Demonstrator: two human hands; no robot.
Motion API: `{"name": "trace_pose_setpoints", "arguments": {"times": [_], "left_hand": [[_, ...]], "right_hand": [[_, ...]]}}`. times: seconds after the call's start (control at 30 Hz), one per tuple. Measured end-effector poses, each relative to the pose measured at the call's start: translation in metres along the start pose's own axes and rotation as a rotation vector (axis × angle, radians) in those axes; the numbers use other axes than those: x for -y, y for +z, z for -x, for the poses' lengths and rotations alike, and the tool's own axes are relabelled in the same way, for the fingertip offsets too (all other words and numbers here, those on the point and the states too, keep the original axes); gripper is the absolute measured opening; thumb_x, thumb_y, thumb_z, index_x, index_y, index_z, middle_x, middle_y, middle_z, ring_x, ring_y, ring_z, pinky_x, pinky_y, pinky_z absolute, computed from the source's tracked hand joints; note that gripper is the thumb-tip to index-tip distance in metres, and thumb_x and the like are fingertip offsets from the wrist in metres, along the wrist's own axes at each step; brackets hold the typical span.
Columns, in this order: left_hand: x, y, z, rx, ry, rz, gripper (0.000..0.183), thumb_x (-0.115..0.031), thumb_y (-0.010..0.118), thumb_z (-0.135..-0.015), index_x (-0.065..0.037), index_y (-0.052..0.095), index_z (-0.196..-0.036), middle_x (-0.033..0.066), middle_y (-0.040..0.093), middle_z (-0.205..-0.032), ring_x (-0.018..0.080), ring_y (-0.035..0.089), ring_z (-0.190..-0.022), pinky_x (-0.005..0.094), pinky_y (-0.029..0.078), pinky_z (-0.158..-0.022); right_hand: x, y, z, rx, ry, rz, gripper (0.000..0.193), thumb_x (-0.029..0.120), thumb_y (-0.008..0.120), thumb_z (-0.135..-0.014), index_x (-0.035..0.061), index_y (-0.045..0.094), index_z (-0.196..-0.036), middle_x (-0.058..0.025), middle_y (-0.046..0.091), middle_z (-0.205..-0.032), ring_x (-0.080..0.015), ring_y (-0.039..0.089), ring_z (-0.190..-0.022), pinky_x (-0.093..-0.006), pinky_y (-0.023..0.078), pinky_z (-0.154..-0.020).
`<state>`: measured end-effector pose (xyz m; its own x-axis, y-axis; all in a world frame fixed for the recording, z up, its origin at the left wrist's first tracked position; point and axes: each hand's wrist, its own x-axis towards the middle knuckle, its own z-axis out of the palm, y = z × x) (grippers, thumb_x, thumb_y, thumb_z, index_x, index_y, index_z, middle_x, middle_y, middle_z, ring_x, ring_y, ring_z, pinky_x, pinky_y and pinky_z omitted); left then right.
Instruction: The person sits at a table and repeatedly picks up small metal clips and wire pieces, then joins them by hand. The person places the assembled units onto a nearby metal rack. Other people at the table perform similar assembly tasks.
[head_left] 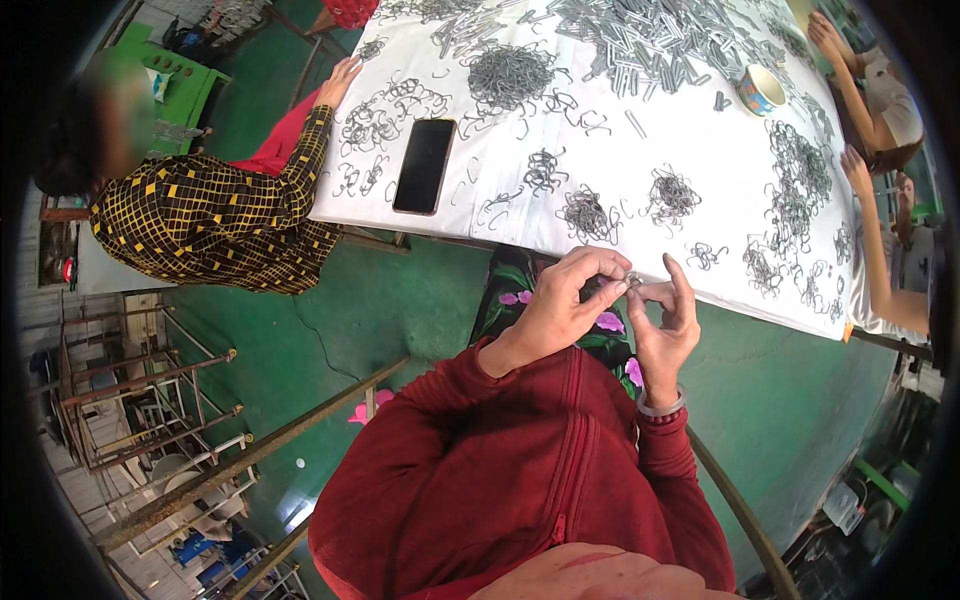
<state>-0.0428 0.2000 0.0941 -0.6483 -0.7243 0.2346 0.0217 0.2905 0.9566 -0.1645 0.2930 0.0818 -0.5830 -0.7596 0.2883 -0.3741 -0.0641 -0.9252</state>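
Note:
At the near edge of the white-covered table (pixel 480 200), my left hand (pixel 562 305) and my right hand (pixel 664 325) meet fingertip to fingertip. Both pinch a small metal piece (pixel 633 281); its exact kind is too small to make out. My right forefinger and thumb close on it while another finger points up. Just beyond my hands lie small heaps of bent dark wire pieces (pixel 588 214), with another heap of them (pixel 673 196) to the right and a few loose wire pieces (pixel 707 256) nearer the edge.
A black phone (pixel 424 167) lies left of the heaps. Farther back are a large wire pile (pixel 508 77), many short metal strips (pixel 640 45) and a paper cup (pixel 760 91). A person in a checked top (pixel 210 220) sits at left; other people's arms (pixel 870 220) rest at right.

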Motion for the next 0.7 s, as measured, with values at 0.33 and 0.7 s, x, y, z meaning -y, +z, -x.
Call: {"name": "trace_pose_setpoints", "arguments": {"times": [0.33,0.7], "left_hand": [[-0.015,0.001,0.004,0.063,-0.084,0.245,0.010,-0.003,0.052,-0.091,0.001,0.054,-0.100,0.0098,0.065,-0.103,0.0120,0.058,-0.097,0.0272,0.046,-0.085],[-0.001,0.003,0.020,0.138,-0.126,0.207,0.009,-0.001,0.056,-0.089,0.001,0.053,-0.096,0.0103,0.064,-0.098,0.0165,0.060,-0.098,0.0302,0.046,-0.087]], "right_hand": [[-0.007,-0.020,-0.015,-0.003,0.074,-0.242,0.044,0.001,0.062,-0.084,-0.0027,0.049,-0.125,-0.0112,0.067,-0.085,-0.0130,0.062,-0.077,-0.0263,0.049,-0.073],[-0.141,0.041,-0.229,0.274,-0.361,0.529,0.016,0.009,0.062,-0.079,-0.0044,0.066,-0.088,-0.0174,0.061,-0.079,-0.0299,0.060,-0.067,-0.0364,0.049,-0.063]]}}
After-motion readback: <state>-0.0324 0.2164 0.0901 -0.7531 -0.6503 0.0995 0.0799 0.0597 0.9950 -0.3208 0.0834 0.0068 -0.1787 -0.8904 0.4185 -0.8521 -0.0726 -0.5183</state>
